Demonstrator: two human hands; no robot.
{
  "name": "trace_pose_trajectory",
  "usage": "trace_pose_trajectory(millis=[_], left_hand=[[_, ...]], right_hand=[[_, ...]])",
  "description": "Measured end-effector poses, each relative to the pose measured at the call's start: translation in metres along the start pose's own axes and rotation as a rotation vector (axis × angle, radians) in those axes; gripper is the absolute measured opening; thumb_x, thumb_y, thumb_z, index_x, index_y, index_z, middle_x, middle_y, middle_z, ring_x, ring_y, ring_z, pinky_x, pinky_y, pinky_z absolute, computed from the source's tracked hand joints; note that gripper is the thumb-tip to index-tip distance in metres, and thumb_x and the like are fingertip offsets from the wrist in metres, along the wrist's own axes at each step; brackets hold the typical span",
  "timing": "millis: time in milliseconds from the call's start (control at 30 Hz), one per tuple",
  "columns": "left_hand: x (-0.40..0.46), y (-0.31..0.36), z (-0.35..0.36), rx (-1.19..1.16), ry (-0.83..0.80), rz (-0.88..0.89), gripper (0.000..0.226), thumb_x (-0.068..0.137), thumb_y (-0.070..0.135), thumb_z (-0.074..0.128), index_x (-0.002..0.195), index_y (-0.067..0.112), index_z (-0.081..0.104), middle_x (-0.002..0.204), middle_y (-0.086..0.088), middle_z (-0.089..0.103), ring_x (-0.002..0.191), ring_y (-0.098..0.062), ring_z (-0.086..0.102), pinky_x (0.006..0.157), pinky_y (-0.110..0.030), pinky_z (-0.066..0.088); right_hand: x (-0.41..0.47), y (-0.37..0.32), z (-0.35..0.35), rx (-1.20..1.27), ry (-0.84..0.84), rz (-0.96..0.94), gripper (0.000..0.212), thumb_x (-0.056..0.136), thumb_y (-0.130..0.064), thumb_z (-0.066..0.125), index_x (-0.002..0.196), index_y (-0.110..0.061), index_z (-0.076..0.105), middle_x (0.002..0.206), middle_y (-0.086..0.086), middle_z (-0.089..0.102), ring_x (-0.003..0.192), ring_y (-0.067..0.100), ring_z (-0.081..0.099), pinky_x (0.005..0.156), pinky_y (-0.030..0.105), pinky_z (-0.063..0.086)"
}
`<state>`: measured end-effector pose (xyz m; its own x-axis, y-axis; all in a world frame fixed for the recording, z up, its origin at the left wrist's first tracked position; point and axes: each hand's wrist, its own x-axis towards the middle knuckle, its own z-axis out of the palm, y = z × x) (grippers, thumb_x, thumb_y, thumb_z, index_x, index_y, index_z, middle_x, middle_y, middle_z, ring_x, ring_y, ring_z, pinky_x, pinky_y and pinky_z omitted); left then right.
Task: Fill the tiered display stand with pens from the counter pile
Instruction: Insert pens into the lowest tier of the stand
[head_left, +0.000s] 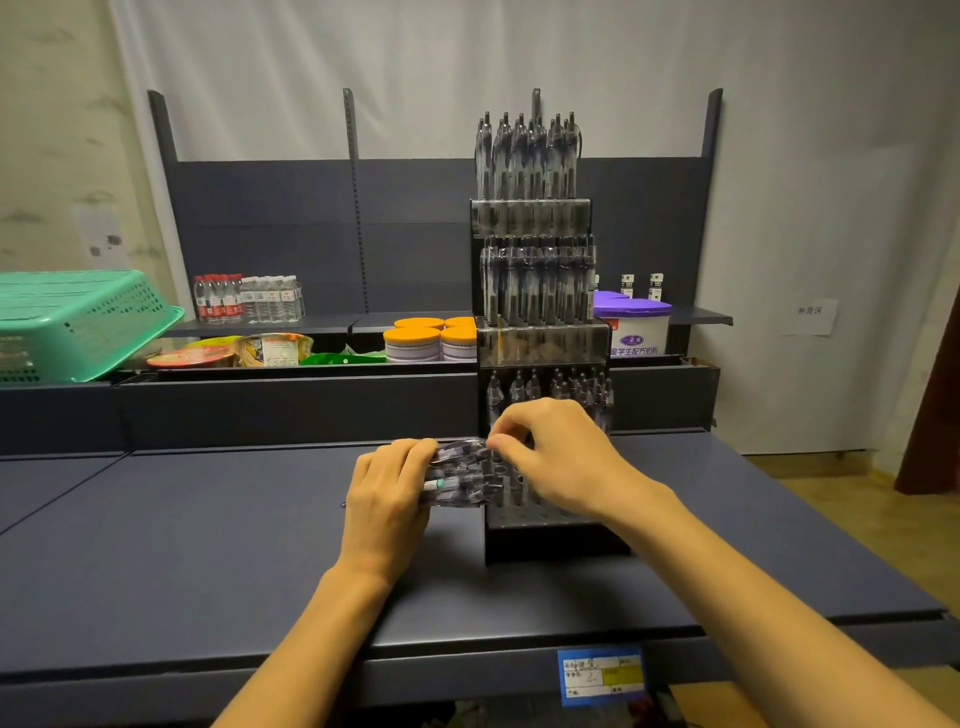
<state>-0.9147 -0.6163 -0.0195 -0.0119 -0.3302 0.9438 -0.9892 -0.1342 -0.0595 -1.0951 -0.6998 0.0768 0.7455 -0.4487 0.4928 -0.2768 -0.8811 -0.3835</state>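
Bench (208, 545) spread beneath both hands, dark, with price label (600, 675) fixed on near edge. Tiered display stand (540, 338) set just beyond hands: top two tiers seen filled, third tier partly filled, lowest holes by right hand left bare; roughly two-thirds done, as judged. Green basket (78, 322) kept far left, tubs and bottles behind, none blocking. Pens (462, 475) bundle gripped by left hand (387, 499). One pen pinched by right hand (550, 452) at bundle's top.
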Motion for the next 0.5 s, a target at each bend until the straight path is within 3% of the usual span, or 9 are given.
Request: trace_pose_trajectory(millis=[167,300,400,500], left_hand=[[0.001,0.002,0.0,-0.023,-0.041,-0.041,0.036,0.082,0.011,0.045,0.118,0.01,0.048,0.093,-0.012,0.064,0.085,-0.022,0.05,0.075,-0.032,0.038],[-0.001,-0.004,0.0,-0.024,-0.043,-0.162,0.039,0.083,0.008,0.047,0.122,0.005,0.048,0.085,-0.011,0.06,0.077,-0.021,0.046,0.072,-0.03,0.036],[-0.002,-0.005,0.002,-0.055,-0.047,-0.164,0.032,0.084,0.005,0.05,0.117,0.005,0.05,0.087,-0.015,0.061,0.077,-0.024,0.048,0.071,-0.031,0.04],[-0.003,-0.003,0.004,-0.121,-0.061,-0.176,0.043,0.071,-0.012,0.071,0.109,0.0,0.054,0.095,-0.02,0.06,0.087,-0.026,0.049,0.078,-0.034,0.043]], right_hand=[[-0.001,0.0,-0.005,0.027,0.056,0.001,0.014,0.096,-0.027,0.053,0.095,-0.02,0.064,0.09,-0.006,0.063,0.084,0.014,0.058,0.08,0.039,0.051],[0.0,0.0,-0.023,0.282,0.24,0.119,0.013,0.096,-0.021,0.052,0.087,-0.015,0.059,0.073,-0.003,0.063,0.052,0.012,0.062,0.052,0.019,0.045],[0.0,0.003,-0.036,0.524,0.36,0.194,0.013,0.098,-0.021,0.049,0.087,-0.016,0.054,0.086,0.003,0.065,0.042,0.012,0.061,0.038,0.018,0.039],[0.001,0.006,-0.046,0.62,0.467,0.203,0.014,0.1,-0.024,0.046,0.087,-0.021,0.05,0.091,0.006,0.064,0.041,0.013,0.06,0.034,0.022,0.038]])
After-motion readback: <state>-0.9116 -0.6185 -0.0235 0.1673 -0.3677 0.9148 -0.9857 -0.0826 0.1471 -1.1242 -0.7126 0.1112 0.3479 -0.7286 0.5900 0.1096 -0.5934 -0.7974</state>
